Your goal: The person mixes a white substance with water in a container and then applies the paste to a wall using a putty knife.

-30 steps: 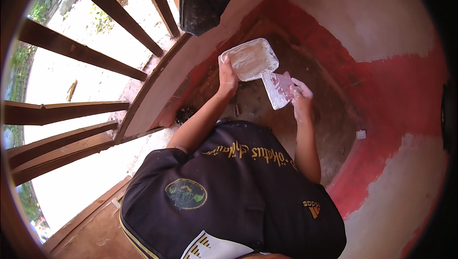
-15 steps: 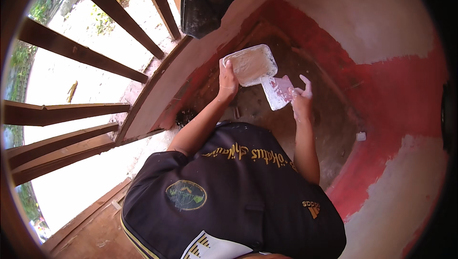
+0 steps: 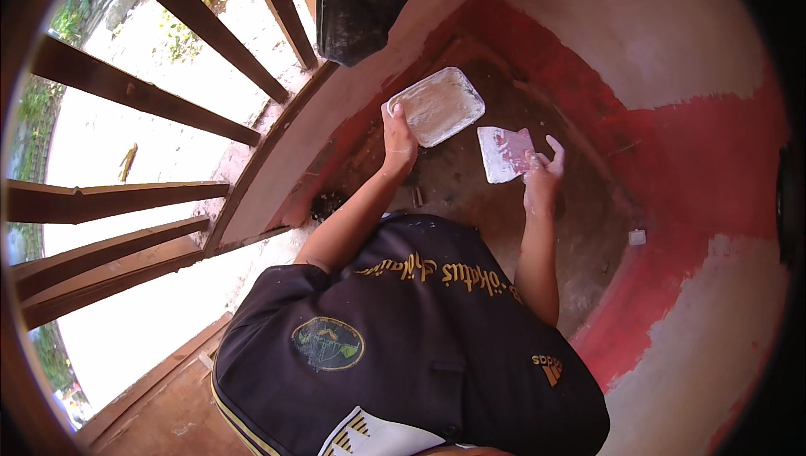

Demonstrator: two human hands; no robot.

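My left hand (image 3: 400,138) grips a shallow rectangular tray (image 3: 438,107) by its near left edge, thumb over the rim. White paste smears the tray's inside and borders. To the right, my right hand (image 3: 542,175) is closed on a flat, roughly square scraper (image 3: 505,154), with one finger raised off it. White paste coats the scraper's left and lower part, and its upper right shows pinkish. A gap separates scraper and tray. White residue also marks the fingers of my right hand.
Red and pale painted walls (image 3: 705,154) meet around a brown floor (image 3: 579,246). Wooden bars (image 3: 193,28) stand on the left, with bright ground beyond. A black cloth or bag (image 3: 365,11) hangs at the top. A small white box (image 3: 637,238) sits on the right wall.
My right hand has moved the scraper to the right, away from the tray's edge, turning it slightly. The tray has shifted slightly up and left and tilted in my left hand.
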